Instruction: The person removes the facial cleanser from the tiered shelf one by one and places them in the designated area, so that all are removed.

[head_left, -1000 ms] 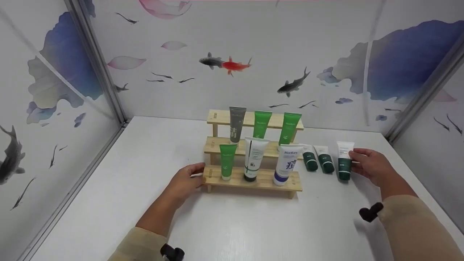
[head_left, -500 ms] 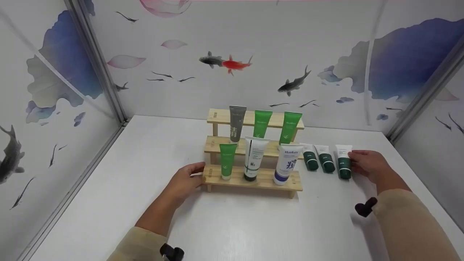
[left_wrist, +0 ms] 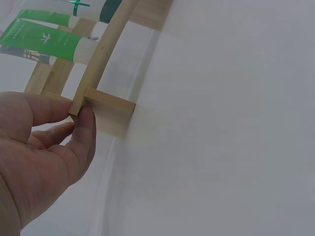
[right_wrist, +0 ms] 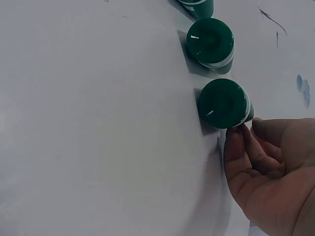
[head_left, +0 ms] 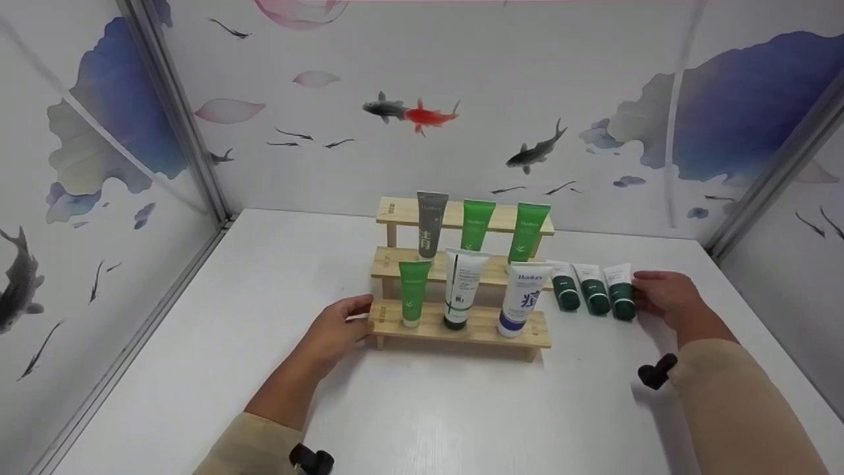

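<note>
My left hand (head_left: pixel 337 335) pinches the left end of the bottom step of a three-step wooden rack (head_left: pixel 484 324). Thumb and fingers meet on that board end (left_wrist: pixel 78 101) in the left wrist view. To the rack's right, three white-and-green tubes lie side by side on the table. The fingertips of my right hand (head_left: pixel 669 298) touch or nearly touch the outer side of the rightmost tube (head_left: pixel 621 293). Its round green cap (right_wrist: pixel 224 103) faces the right wrist camera, with thumb and fingers on the same side and not wrapped round it.
The rack's front step holds a small green tube (head_left: pixel 413 293), a white tube with a black cap (head_left: pixel 463 287) and a white-and-blue tube (head_left: pixel 524 297). Behind them stand a grey tube (head_left: pixel 432 224) and two green tubes. Printed walls enclose the white table (head_left: pixel 461 415).
The rightmost tube has shifted left, close to its neighbour, and my right hand has moved left with it. Its thumb no longer overlaps the tube. My left hand has stayed on the rack.
</note>
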`<state>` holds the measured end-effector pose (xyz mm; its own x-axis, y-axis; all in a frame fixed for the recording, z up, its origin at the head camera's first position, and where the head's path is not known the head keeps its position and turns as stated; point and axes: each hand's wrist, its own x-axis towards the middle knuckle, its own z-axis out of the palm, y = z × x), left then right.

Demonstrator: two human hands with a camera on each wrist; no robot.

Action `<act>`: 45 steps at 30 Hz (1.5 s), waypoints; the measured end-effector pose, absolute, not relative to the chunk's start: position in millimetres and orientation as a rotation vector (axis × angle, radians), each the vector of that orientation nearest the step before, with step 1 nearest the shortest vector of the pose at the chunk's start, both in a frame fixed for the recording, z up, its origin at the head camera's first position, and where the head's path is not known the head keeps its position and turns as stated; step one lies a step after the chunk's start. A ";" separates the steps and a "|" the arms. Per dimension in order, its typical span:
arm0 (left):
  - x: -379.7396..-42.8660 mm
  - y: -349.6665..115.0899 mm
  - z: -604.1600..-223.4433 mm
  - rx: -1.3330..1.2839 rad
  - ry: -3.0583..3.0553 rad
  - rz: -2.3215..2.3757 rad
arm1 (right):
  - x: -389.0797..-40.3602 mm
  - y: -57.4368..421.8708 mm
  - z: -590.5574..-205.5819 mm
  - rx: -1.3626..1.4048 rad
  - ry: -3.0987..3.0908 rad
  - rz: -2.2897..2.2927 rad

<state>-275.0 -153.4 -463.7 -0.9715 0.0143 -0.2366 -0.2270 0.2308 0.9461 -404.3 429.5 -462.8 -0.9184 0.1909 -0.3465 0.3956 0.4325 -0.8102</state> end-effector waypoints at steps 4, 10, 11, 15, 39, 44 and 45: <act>-273.8 -154.0 -463.4 -0.186 2.308 1.833 | -404.6 429.9 -462.1 0.545 2.492 -1.476; -273.6 -153.8 -463.9 -0.190 2.326 1.814 | -401.8 435.0 -462.4 0.536 2.486 -1.470; -273.5 -153.6 -463.6 -0.194 2.327 1.811 | -400.7 435.3 -461.9 0.540 2.480 -1.473; -273.9 -152.8 -463.1 -0.192 2.329 1.804 | -395.8 434.5 -458.0 0.565 2.477 -1.488; -274.9 -153.6 -466.6 -0.171 2.327 1.827 | -367.7 384.9 -420.5 0.237 2.448 -1.772; -275.5 -152.8 -466.0 -0.182 2.329 1.812 | -363.0 364.3 -415.6 0.170 2.374 -1.860; -275.6 -152.7 -465.8 -0.181 2.329 1.812 | -361.9 360.2 -414.6 0.159 2.371 -1.865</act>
